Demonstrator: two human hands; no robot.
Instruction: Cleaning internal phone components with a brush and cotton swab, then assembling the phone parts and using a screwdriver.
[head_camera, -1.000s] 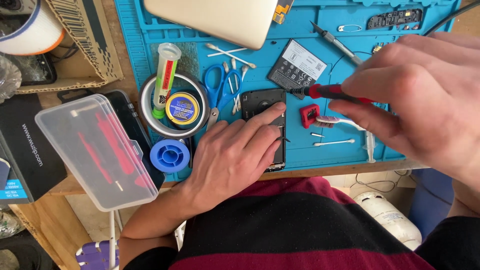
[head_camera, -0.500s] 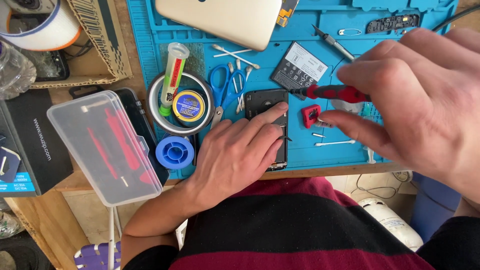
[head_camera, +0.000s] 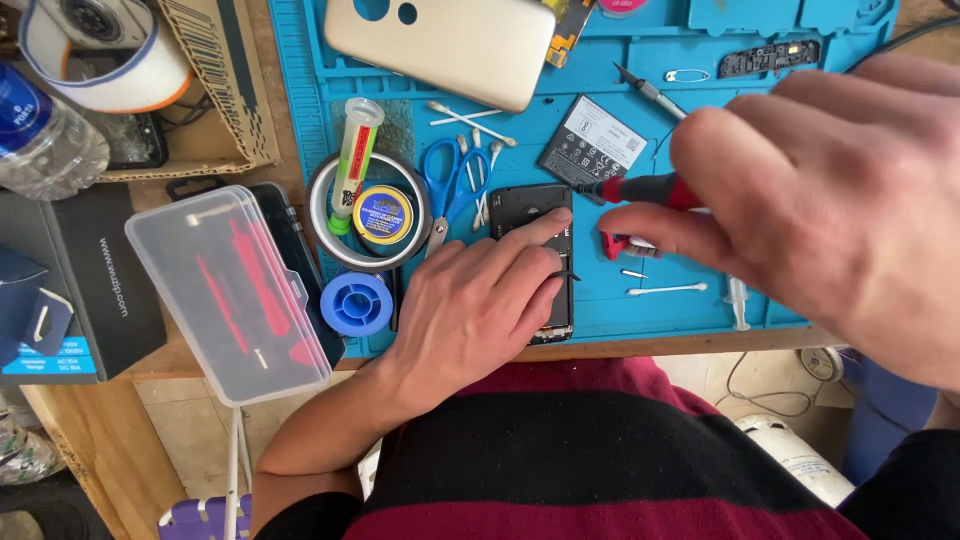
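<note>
Red-handled screwdriver (head_camera: 640, 190) pinched in right hand (head_camera: 810, 200), tip near dark phone (head_camera: 535, 215). Left hand (head_camera: 480, 305) lies flat on phone, holding nothing, over blue mat (head_camera: 700, 110).

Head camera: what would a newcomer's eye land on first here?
The right hand fills the right side, gripping a red-handled screwdriver over the blue repair mat. At centre the left hand lies flat on a black opened phone. A gold phone back cover lies at the mat's top edge.
</note>
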